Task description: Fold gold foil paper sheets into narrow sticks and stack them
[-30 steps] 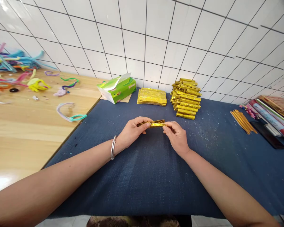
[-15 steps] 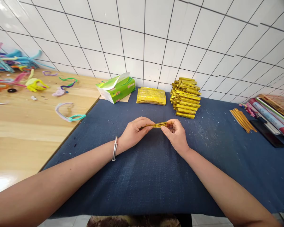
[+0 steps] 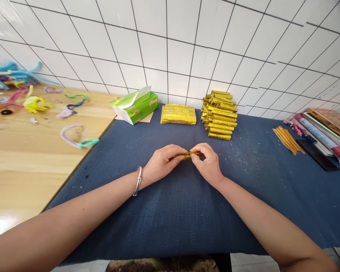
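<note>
Between my two hands is a narrow folded strip of gold foil paper (image 3: pixel 187 156), held low over the dark blue cloth (image 3: pixel 170 211). My left hand (image 3: pixel 166 159) pinches its left part between thumb and fingers. At the other end, my right hand (image 3: pixel 205 160) is closed on the strip, fingertips close to those of the left. Much of the strip is hidden by the fingers. Beyond the hands lies a flat stack of gold foil sheets (image 3: pixel 178 114). To the right of that stack rises a pile of folded gold strips (image 3: pixel 219 116).
A green tissue box (image 3: pixel 138 107) stands by the wall. On the wooden table (image 3: pixel 31 151) at left lie colourful pipe cleaners (image 3: pixel 14 73) and a looped pipe-cleaner piece (image 3: pixel 82 141). Flat golden-brown strips (image 3: pixel 289 139), a black case (image 3: pixel 317 154) and books (image 3: pixel 325 132) lie at right.
My right hand has shifted slightly left, its fingertips now closer to my left hand, so less of the strip shows. The whole view has moved a little.
</note>
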{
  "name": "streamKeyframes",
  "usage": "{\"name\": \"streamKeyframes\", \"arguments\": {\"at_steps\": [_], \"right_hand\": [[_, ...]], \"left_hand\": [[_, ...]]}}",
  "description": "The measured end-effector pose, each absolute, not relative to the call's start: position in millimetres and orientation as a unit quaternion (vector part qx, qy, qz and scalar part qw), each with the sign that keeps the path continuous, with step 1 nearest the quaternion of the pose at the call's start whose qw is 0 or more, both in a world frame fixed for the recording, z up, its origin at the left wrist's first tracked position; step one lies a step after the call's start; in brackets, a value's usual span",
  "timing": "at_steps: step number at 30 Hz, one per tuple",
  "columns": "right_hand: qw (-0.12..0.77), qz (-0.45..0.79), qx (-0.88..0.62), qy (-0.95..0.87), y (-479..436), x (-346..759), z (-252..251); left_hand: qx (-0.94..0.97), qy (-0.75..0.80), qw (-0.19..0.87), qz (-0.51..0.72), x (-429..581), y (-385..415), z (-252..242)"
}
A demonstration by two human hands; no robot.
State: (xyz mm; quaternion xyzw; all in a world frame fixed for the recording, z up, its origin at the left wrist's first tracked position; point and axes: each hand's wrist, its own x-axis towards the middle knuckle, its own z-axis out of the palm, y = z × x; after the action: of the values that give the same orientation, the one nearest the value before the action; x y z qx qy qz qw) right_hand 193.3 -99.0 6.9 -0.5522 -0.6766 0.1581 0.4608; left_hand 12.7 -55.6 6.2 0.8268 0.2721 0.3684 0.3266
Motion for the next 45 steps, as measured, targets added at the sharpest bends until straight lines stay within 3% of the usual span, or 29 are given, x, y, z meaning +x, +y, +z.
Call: {"name": "streamKeyframes", "arguments": {"at_steps": [10, 19, 23, 31, 45], "right_hand": [[0.504, 0.144, -0.596, -0.608, -95.4, 195.7, 4.0], [0.538, 0.318, -0.552, -0.552, -89.2, 201.0, -3.6], [0.558, 0.372, -0.52, -0.528, -87.6, 200.9, -4.9], [0.579, 0.363, -0.518, -0.515, -85.7, 201.5, -5.7], [0.549, 0.37, -0.52, -0.54, -90.4, 197.0, -3.6]], "left_hand": [[0.695, 0.38, 0.461, 0.399, 15.2, -55.4, 4.4], [0.626, 0.396, 0.535, 0.407, 14.8, -51.8, 9.6], [0.636, 0.381, 0.54, 0.399, 15.1, -51.8, 6.4], [0.673, 0.334, 0.565, 0.342, 13.7, -55.1, 8.4], [0.71, 0.337, 0.546, 0.29, 11.7, -57.4, 17.6]]}}
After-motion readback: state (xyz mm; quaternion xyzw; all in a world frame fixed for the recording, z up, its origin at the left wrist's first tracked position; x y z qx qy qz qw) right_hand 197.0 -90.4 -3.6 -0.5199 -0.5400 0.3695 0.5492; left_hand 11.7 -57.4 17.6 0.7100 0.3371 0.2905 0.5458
